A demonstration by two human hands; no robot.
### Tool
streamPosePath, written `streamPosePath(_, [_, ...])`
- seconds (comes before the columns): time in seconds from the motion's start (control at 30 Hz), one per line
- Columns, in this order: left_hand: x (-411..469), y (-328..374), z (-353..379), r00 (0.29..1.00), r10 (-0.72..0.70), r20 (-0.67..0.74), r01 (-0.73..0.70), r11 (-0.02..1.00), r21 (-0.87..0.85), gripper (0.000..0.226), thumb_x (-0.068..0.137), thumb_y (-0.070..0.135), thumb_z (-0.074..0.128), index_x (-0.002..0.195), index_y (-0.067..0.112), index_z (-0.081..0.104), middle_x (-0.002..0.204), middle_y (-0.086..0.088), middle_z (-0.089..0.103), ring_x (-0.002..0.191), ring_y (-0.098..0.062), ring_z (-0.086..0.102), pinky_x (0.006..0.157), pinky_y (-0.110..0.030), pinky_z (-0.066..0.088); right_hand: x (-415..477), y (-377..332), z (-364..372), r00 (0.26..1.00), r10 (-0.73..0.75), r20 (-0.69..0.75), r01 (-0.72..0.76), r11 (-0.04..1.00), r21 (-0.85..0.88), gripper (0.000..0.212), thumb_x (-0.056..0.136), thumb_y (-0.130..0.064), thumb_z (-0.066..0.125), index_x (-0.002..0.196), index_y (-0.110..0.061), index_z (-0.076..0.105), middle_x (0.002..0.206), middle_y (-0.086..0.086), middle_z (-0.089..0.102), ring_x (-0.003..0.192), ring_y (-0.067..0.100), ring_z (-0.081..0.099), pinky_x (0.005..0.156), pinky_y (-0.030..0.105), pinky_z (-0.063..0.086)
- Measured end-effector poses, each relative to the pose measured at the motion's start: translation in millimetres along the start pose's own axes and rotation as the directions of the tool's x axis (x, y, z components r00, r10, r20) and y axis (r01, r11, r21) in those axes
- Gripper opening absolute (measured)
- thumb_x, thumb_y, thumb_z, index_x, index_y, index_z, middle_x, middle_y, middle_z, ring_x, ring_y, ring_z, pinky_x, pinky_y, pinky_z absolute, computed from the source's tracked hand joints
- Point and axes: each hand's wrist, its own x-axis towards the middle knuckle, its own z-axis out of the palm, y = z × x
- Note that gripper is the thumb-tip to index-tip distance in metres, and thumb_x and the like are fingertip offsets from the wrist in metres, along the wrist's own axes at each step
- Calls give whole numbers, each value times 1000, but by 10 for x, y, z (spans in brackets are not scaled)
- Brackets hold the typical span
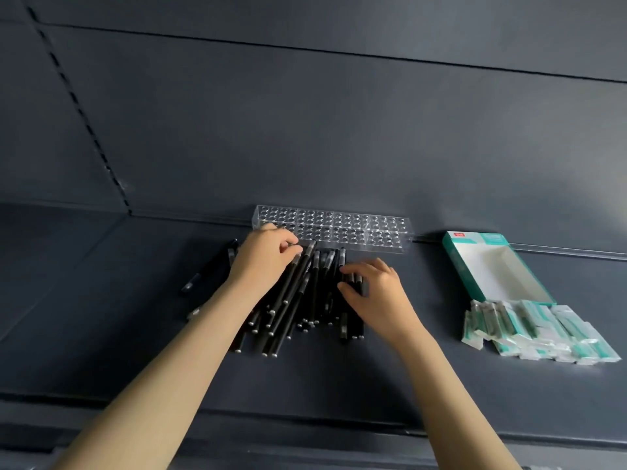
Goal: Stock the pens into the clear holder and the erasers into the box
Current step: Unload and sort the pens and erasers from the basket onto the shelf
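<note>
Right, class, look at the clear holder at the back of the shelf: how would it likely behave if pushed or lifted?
The clear holder looks like hard plastic, so probably stiff. No pens stand in it, so it is likely light and would slide on the shelf when pushed. Long and low, it seems unlikely to tip.

The clear holder [339, 228] looks like see-thru hard plastic, prob. acrylic, glossy w/ bright glints on its edges and round holes. The pens [305, 300] have smooth black barrels, mostly matt, w/ small shiny silvery bits at tips and ends (metal or plastic, can't tell). The box [461, 262] reads as thin card, teal print outside w/ a slight sheen and plain white matt inside; the erasers [536, 330] are in crinkly clear glossy wrap over white/teal sleeves, while the shelf [339, 378] and back panel [305, 113] are dark blue-grey, smooth, matt, poss. painted sheet metal.
</note>
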Motion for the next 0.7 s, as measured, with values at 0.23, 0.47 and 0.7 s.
streamPosePath(0.23, [-356,-357,-888,995,-9,-101,31,976,215,29,95,32,60,121,22,65,115,9,58,104,-15,57,84,-36,52,477,-876,-42,961,-272,-42,275,956,98,28,88,-21,70,116,-18,68,116,0,64,111,25,58,99,39,47])
streamPosePath(0.47, [-1210,-1123,-2189,951,-128,-280,215,926,310,33,96,36,55,127,26,60,120,12,56,104,-12,55,89,-32,48,605,-2390,638,853,-514,83,476,834,279,35,92,-27,65,127,-21,62,129,-7,59,123,11,50,99,19,36])
streamPosePath(0.7, [-1679,-2237,-3455,907,-174,-384,327,866,378,35,96,35,54,128,21,60,128,5,57,117,-19,53,97,-41,47,629,-3844,1551,761,-634,139,570,755,324,38,96,-32,59,133,-25,56,134,-9,56,123,10,48,103,24,38])
